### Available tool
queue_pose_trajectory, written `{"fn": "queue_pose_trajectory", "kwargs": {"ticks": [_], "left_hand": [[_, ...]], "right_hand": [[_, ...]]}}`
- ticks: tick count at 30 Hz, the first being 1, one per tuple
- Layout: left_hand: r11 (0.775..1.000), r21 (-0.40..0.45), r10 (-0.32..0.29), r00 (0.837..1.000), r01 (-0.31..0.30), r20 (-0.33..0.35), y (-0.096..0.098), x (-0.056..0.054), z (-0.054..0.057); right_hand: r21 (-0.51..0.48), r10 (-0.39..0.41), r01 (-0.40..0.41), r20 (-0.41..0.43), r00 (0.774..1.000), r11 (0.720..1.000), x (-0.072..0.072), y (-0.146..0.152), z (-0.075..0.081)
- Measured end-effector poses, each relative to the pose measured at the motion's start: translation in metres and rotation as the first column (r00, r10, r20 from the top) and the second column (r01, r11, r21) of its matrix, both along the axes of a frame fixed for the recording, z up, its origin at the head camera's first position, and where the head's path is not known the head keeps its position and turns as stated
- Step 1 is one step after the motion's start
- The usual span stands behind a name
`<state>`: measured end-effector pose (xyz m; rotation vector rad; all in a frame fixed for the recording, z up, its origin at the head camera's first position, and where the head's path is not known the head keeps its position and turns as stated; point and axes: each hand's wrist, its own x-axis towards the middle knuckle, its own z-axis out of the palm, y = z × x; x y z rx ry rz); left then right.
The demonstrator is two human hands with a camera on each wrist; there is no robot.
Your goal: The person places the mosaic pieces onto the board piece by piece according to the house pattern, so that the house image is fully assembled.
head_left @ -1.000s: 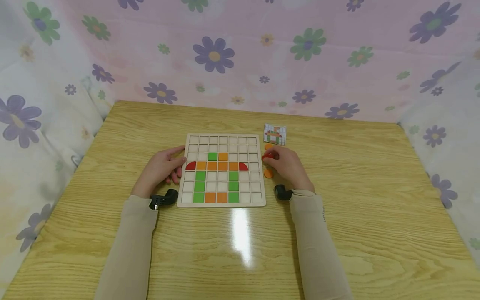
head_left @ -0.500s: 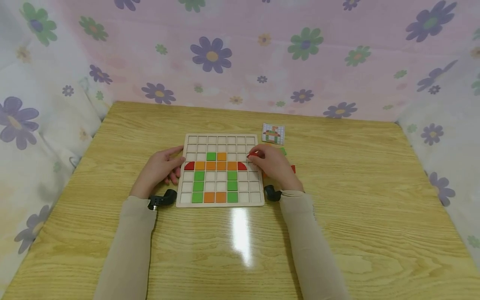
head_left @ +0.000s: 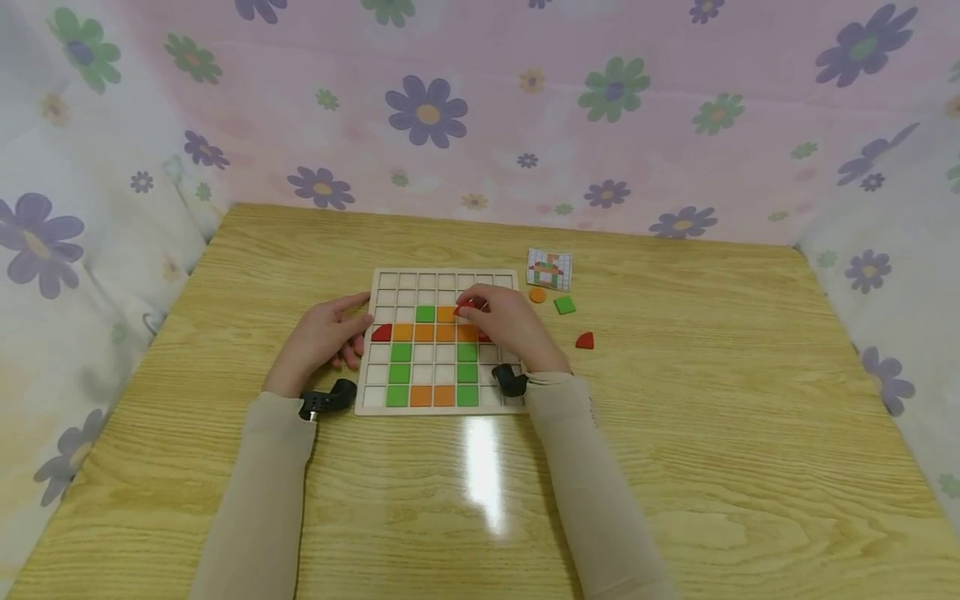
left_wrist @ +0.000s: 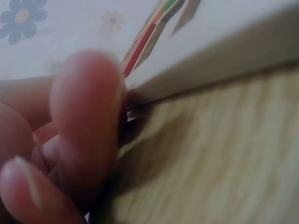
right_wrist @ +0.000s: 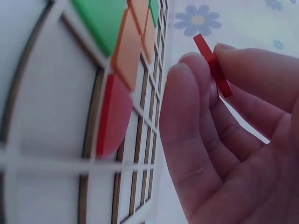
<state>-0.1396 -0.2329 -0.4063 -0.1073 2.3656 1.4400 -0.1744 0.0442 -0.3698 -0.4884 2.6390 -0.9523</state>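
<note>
A pale wooden grid board (head_left: 423, 372) lies on the table, holding green squares (head_left: 402, 373), orange squares (head_left: 423, 332) and a red quarter-circle tile (head_left: 382, 332) at its left. My left hand (head_left: 321, 337) rests at the board's left edge, index finger extended along it and thumb touching the side. Over the board, my right hand (head_left: 512, 327) pinches a red tile (right_wrist: 212, 65) between thumb and fingertips, beside an orange square in the upper figure. In the right wrist view this tile appears nearly edge-on, apart from the board. Another red tile (right_wrist: 113, 116) sits in the grid below, mostly covered by my hand in the head view.
Right of the board lie an orange disc (head_left: 537, 295), a green square tile (head_left: 565, 305) and a loose red quarter-circle (head_left: 585, 340). A small printed pattern card (head_left: 550, 269) lies behind them. Flowered cloth (head_left: 480, 125) hangs behind the wooden table (head_left: 750, 375).
My right hand has carried the red tile leftward from beside the board to above it, uncovering the green tile and loose red piece. A second orange disc is now hidden. My left hand stays put.
</note>
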Motion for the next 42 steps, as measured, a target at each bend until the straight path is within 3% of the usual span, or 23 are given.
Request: {"fn": "queue_pose_trajectory", "kwargs": {"ticks": [12, 23, 42], "left_hand": [[0.999, 0.043, 0.026, 1.0, -0.026, 0.008, 0.001, 0.002, -0.003], [0.996, 0.081, 0.036, 0.999, -0.036, 0.006, 0.004, 0.001, -0.004], [0.998, 0.04, 0.048, 0.999, -0.048, 0.002, -0.001, 0.0, -0.003]], "right_hand": [[-0.01, 0.083, -0.083, -0.001, 0.997, 0.996, -0.009, -0.026, -0.006], [-0.02, 0.084, -0.084, -0.029, 0.996, 0.996, -0.016, -0.047, -0.009], [0.028, 0.153, -0.152, -0.077, 0.985, 0.988, -0.023, -0.072, -0.011]]}}
